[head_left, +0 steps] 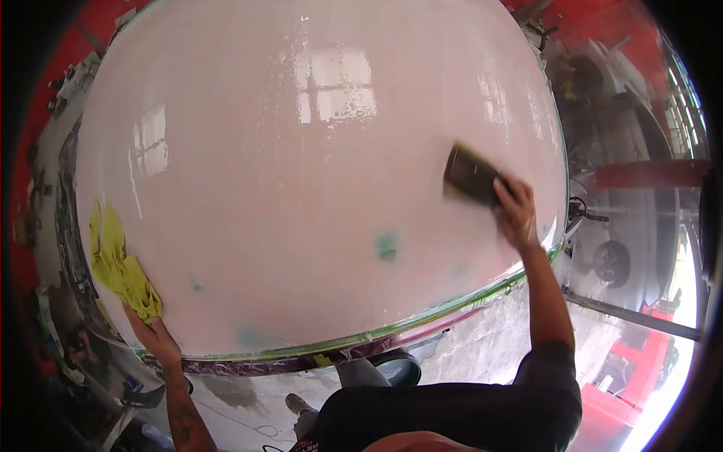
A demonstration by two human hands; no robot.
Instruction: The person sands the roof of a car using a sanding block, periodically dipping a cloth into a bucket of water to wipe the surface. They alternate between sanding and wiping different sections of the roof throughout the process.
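Observation:
A broad, curved, pale pink panel, wet and glossy, fills most of the view. My right hand grips the near end of a dark sanding block over the right side of the panel. The block is slightly blurred, and its underside is hidden. At the panel's left edge, my left hand holds a crumpled yellow cloth, which lies spread on the surface and covers part of the fingers. Green patches show through the pink coat near the front.
Green masking tape and plastic film run along the panel's near edge. Below it, a dark bucket stands on the floor by my legs. A grey car body is at the right, and a red beam crosses there.

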